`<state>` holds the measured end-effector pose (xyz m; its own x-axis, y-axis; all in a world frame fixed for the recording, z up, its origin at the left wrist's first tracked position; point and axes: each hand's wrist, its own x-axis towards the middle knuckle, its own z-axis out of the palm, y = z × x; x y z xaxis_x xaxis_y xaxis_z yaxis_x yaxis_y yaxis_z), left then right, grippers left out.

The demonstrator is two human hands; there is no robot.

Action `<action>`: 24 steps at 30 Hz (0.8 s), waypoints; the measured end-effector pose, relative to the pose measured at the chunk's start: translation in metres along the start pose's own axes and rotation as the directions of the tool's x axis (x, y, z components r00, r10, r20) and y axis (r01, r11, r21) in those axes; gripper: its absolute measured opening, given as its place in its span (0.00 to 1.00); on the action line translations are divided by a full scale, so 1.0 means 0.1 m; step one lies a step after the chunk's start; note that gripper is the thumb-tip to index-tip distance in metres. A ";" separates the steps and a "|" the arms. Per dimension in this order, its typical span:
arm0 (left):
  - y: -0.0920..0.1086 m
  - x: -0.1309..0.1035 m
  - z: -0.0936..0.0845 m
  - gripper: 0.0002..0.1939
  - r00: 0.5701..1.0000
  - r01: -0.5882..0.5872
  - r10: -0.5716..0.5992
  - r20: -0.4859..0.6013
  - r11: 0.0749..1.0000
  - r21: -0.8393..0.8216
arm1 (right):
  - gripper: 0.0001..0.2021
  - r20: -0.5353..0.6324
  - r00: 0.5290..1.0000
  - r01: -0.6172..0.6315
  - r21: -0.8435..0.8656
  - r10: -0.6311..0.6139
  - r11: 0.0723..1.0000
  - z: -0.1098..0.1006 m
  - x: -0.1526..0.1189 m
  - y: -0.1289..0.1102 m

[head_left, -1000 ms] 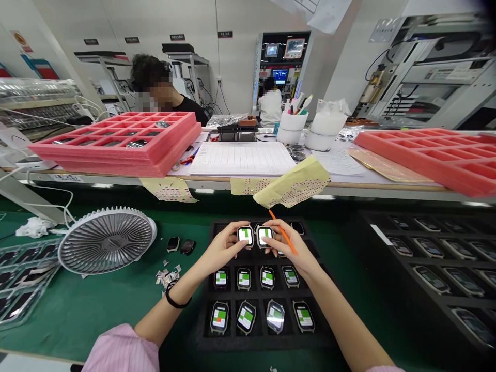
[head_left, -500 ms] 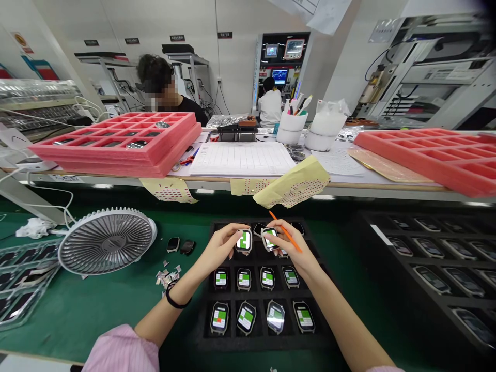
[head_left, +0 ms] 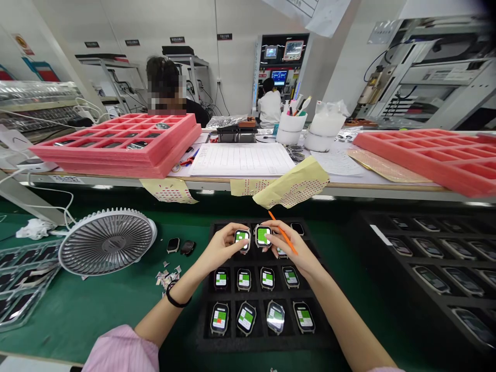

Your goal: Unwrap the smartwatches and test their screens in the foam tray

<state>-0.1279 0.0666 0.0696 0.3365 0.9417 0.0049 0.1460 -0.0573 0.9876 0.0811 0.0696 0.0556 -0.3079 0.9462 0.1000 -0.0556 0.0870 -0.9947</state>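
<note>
Pinching two lit watches apart from each other near the centre of the frame: holding a first watch between thumb and fingers of the left hand, gripping a second watch in the right hand, pressing or resting the thumb at its green screen while also carrying an orange stick across the fingers. Holding both above the upper part of a black foam tray, at lower centre. Apparently working partway through the set: showing lit green-and-white screens in all eight compartments of the two lower rows, including a lower-left watch bearing an orange patch, and so perhaps being further along there. Possibly leaving undone, besides the two in hand, a dark-screened watch in the tray's upper right compartment. Partly covering another lit watch with the right hand, and hiding much of the upper rows. Lying left of centre on the green tabletop, outside the tray, near a scatter of paper scraps: two dark watches. Filling the lower right with a second black tray of dark-screened watches, giving no clear sign of being finished or waiting.
</note>
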 end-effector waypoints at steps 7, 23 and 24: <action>-0.01 0.00 -0.01 0.23 0.999 0.001 -0.001 0.033 1.000 0.001 | 0.20 0.014 1.000 -0.020 -0.058 0.020 0.998 -0.02 0.02 0.03; 0.01 -0.01 0.00 0.23 0.998 0.004 -0.001 0.057 0.998 -0.057 | 0.17 -0.152 0.985 -0.076 0.022 0.078 0.997 0.03 0.00 -0.05; 0.02 -0.01 0.00 0.23 0.998 0.004 0.000 0.061 0.998 -0.066 | 0.18 -0.143 0.987 -0.067 0.026 0.070 0.997 0.03 0.00 -0.04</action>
<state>-0.1276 0.0654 0.0711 0.3926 0.9197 -0.0051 0.0854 -0.0309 0.9959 0.0785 0.0685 0.0597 -0.1724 0.9847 0.0250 -0.0592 0.0150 -0.9981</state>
